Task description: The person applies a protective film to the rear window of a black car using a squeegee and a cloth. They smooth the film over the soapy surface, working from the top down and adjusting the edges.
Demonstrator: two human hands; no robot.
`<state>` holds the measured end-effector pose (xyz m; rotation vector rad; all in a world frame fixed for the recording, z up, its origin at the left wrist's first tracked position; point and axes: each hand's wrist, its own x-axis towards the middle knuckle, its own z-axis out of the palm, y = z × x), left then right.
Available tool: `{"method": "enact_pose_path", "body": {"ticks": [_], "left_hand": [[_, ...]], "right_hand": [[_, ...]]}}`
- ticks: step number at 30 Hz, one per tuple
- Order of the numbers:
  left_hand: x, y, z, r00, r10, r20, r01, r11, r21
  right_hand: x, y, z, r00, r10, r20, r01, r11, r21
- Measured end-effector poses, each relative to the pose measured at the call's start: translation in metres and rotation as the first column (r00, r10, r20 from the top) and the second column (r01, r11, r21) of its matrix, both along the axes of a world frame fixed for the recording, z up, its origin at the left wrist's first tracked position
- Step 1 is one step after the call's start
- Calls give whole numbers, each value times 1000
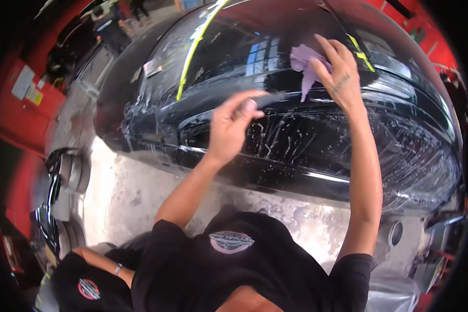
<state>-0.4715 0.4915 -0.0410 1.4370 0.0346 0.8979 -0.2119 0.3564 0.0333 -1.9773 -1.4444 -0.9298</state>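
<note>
A glossy black car (275,179) stretches across the view in front of me, its surface wet and streaked with whitish smears and drops. My right hand (343,75) grips a crumpled purple cloth (308,65) against or just over the dark panel. To its left, my left hand (231,122) hovers over the body edge with fingers curled and pinched together. A blurred greyish sliver extends from those fingertips, and its kind cannot be made out. Fluorescent yellow tape (195,44) runs down the panel, and a shorter yellow strip (361,52) lies beyond my right hand.
A co-worker in a black shirt (96,275) is close at my lower left. Another person (109,31) stands farther off at upper left. Red cabinets (23,112) and stacked round grey objects (73,174) line the left side. A grey floor (135,192) lies below the car.
</note>
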Motion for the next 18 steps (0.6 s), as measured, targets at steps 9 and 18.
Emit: {"method": "enact_pose_path", "body": {"ticks": [9, 18], "left_hand": [[76, 110, 15, 959, 245, 140, -272, 933, 237], [117, 122, -21, 934, 325, 147, -320, 579, 750]], "right_hand": [[-2, 21, -30, 975, -179, 130, 182, 983, -12], [35, -28, 23, 905, -406, 123, 305, 825, 476]]}}
